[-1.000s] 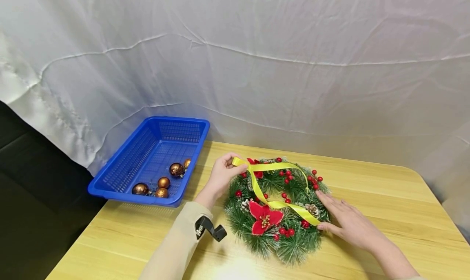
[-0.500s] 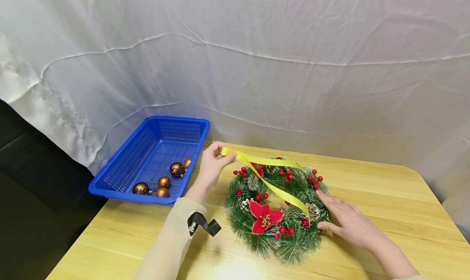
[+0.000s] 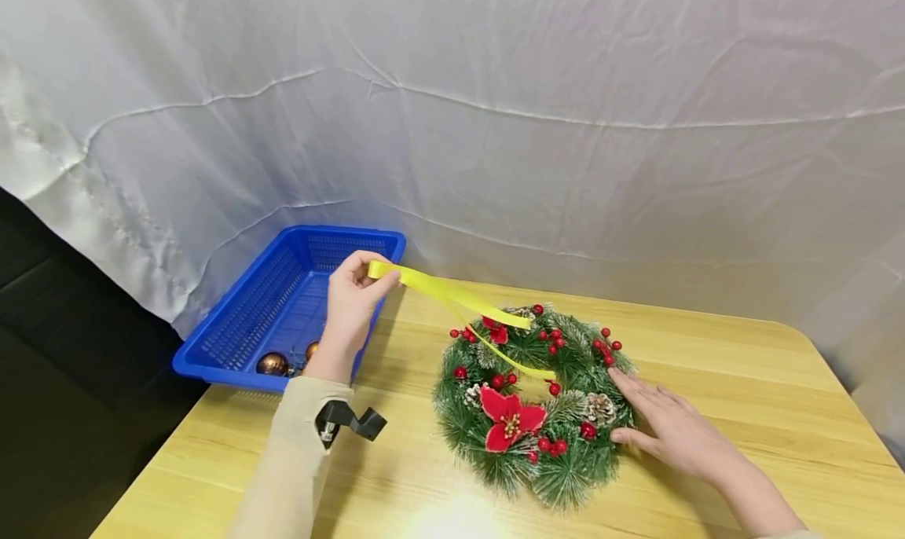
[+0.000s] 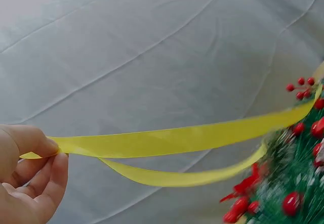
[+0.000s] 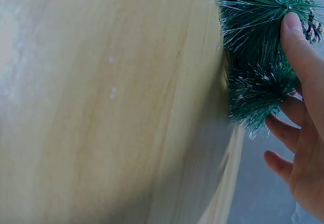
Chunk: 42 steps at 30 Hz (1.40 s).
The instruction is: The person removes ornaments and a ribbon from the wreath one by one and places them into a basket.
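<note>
My left hand pinches a folded yellow ribbon between thumb and fingers, up in front of the basket's right side. Two tails of the ribbon stretch rightward and reach over the wreath. In the left wrist view, the ribbon runs from the fingertips to the wreath's berries. The round green wreath carries red poinsettias, red berries and pinecones. My right hand rests on the wreath's right edge, fingers extended. Seen from the right wrist, the thumb lies on the green needles.
A blue plastic basket stands at the table's left; my left hand and forearm partly cover it. Inside are brown and copper baubles, some hidden. The wooden table has a pale cloth backdrop behind it.
My left hand has moved left and up from the wreath toward the basket, drawing the ribbon along; its tails have slid off much of the wreath. The right hand and wreath stay put.
</note>
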Motion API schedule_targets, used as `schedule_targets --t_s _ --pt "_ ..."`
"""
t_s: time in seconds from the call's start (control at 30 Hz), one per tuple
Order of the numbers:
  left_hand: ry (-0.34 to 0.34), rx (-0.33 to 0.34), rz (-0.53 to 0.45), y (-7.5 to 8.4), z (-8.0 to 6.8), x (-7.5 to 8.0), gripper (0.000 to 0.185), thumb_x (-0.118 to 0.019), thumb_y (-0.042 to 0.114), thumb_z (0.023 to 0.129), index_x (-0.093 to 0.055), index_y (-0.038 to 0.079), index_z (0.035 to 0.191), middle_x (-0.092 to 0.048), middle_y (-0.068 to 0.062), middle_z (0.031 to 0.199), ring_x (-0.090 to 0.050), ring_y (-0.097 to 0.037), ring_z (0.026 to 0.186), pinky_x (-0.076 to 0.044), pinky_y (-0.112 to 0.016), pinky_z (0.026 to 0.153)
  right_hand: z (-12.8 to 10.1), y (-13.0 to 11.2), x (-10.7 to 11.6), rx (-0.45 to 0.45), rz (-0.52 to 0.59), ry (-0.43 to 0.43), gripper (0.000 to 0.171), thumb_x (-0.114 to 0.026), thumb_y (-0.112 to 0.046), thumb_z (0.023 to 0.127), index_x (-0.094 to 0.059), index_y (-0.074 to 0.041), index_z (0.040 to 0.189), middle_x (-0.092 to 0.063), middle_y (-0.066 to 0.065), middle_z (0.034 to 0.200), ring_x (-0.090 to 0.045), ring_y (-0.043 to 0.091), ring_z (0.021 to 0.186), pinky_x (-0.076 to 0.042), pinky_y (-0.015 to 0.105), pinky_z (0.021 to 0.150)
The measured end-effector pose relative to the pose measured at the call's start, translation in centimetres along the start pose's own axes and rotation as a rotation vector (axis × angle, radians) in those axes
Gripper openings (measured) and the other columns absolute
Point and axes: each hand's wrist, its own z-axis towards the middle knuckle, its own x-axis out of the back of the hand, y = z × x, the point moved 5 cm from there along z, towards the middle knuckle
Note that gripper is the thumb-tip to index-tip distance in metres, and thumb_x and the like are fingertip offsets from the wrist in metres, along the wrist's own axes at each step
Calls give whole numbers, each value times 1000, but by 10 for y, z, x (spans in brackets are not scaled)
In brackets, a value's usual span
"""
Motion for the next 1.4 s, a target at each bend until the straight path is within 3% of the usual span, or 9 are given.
schedule_targets --t_s 0.17,0.33,0.57,0.77,1.07,1.17,1.3,1.4 --pt "55 -5 51 5 2 29 19 -68 -11 82 -55 -12 95 -61 -6 82 -62 -15 73 -56 -24 67 0 -1 0 2 2 -2 81 -54 -53 90 -19 -19 154 -29 12 152 -34 43 132 8 17 106" --pt "151 -8 89 14 1 53 15 -66 -13 81 -57 -7 91 -60 -4 79 -62 -13 71 -56 -24 68 0 0 0 -2 0 -2 80 -54 -53 90 -18 -19 154 -29 11 152 -34 43 132 7 17 106" --pt "272 -44 94 25 0 83 13 -66 -13 81 -58 -5 88 -59 -5 78 -60 -14 69 -55 -22 65 0 0 -1 5 -1 2 80 -54 -53 90 -19 -19 154 -29 11 152 -34 42 132 6 17 106" --pt "389 -18 113 27 -2 112 15 -66 -12 81 -60 0 86 -58 -6 79 -60 -14 70 -55 -20 65 0 1 -2 0 4 0 80 -54 -53 90 -18 -21 154 -29 11 152 -33 43 132 6 17 107" --pt "598 -8 60 31 -12 152 22 -65 -18 77 -60 4 79 -57 -6 77 -58 -13 67 -53 -17 60 0 1 -1 -2 6 0 80 -54 -53 90 -17 -21 154 -29 11 152 -33 42 132 6 15 106" --pt "658 30 148 32 -19 164 21 -67 -13 77 -60 7 79 -55 -4 78 -56 -11 68 -52 -14 60 -1 1 -1 -6 9 -3 80 -54 -53 90 -17 -21 154 -29 11 152 -33 42 132 6 16 106" --pt "739 48 464 36 -29 178 17 -70 0 79 -61 14 79 -53 6 76 -51 -5 68 -45 -12 60 -1 1 -1 -9 12 -6 80 -54 -53 90 -17 -21 154 -29 11 153 -33 42 133 6 16 106" --pt "802 14 681 40 -35 186 14 -69 7 79 -60 18 78 -51 14 73 -49 0 68 -40 -13 60 -1 1 -1 -9 15 -8 80 -54 -53 90 -17 -21 154 -28 11 153 -32 42 133 6 17 106"
